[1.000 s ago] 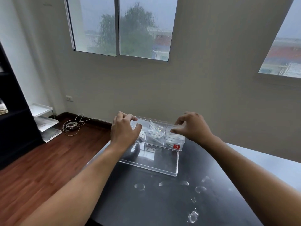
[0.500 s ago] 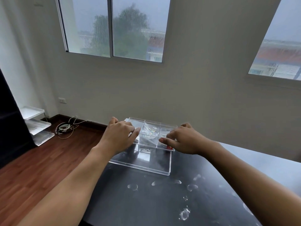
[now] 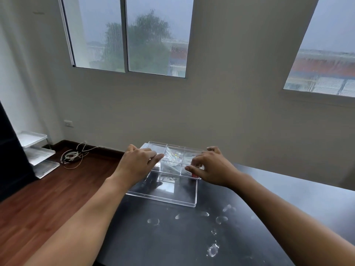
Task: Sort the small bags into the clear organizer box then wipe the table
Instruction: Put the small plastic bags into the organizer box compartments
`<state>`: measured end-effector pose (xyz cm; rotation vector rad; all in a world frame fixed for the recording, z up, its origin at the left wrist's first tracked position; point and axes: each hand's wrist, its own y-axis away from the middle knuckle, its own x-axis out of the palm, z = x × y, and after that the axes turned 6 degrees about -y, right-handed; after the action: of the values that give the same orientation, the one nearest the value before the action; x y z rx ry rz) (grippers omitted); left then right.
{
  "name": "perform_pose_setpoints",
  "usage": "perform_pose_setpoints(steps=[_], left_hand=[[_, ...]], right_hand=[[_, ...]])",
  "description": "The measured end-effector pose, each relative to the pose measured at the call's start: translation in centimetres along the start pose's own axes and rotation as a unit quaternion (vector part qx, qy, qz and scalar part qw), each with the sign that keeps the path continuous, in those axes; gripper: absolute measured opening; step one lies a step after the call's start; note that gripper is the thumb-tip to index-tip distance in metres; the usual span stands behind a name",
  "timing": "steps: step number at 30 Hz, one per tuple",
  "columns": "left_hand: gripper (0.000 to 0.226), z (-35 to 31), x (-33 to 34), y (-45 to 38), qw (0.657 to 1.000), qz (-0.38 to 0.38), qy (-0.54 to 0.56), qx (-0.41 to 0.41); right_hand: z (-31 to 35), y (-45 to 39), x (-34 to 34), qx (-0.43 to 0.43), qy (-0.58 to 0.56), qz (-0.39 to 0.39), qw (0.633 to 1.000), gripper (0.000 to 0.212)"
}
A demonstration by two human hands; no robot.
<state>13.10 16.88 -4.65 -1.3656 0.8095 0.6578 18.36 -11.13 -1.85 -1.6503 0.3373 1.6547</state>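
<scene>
A clear organizer box with several compartments stands at the far edge of the black table. Small clear bags lie inside its middle compartments. My left hand grips the box's left side with curled fingers. My right hand grips its right front corner, covering a small red label. A flat clear lid lies on the table just in front of the box, between my forearms.
Several wet smears and droplets mark the table near me. Past the table's left edge is wooden floor with a white stacked tray rack and a coil of cable. A wall with windows rises behind.
Both hands have come down from above the box's rim and closed on its sides. The box sits slightly lower and closer in view as my head shifted.
</scene>
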Motion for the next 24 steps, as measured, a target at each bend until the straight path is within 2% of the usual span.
perform_pose_setpoints(steps=[3, 7, 9, 12, 14, 16, 20, 24], left_hand=[[0.07, 0.2, 0.2, 0.0, 1.0, 0.015, 0.006, 0.002], [0.065, -0.1, -0.2, 0.4, 1.0, 0.01, 0.012, 0.004], [0.054, -0.1, -0.7, 0.6, 1.0, -0.007, 0.027, 0.004], [0.033, -0.2, -2.2, 1.3, 0.997, -0.051, 0.062, 0.019], [0.028, -0.5, -3.2, 2.1, 0.994, -0.066, 0.071, 0.041], [0.029, -0.5, -4.1, 3.2, 0.993, -0.05, 0.081, 0.065], [0.037, 0.3, -5.1, 5.8, 0.99, 0.007, 0.102, 0.096], [0.033, 0.8, -5.8, 7.7, 0.985, 0.059, 0.114, 0.113]], right_hand=[[0.4, -0.1, -0.3, 0.035, -0.028, 0.047, 0.998, 0.049], [1.3, -0.3, -1.4, 0.063, -0.038, 0.081, 0.994, 0.041], [1.7, 0.0, -1.5, 0.05, -0.019, 0.057, 0.997, 0.034], [2.5, 1.0, -1.7, -0.003, 0.01, -0.012, 1.0, 0.036], [3.3, 1.6, -2.2, -0.046, 0.006, -0.053, 0.998, 0.035], [4.0, 2.2, -2.7, -0.073, -0.007, -0.047, 0.996, 0.035], [5.3, 3.6, -2.6, -0.097, -0.007, 0.024, 0.995, 0.047], [6.0, 4.6, -1.7, -0.116, 0.0, 0.043, 0.992, 0.043]])
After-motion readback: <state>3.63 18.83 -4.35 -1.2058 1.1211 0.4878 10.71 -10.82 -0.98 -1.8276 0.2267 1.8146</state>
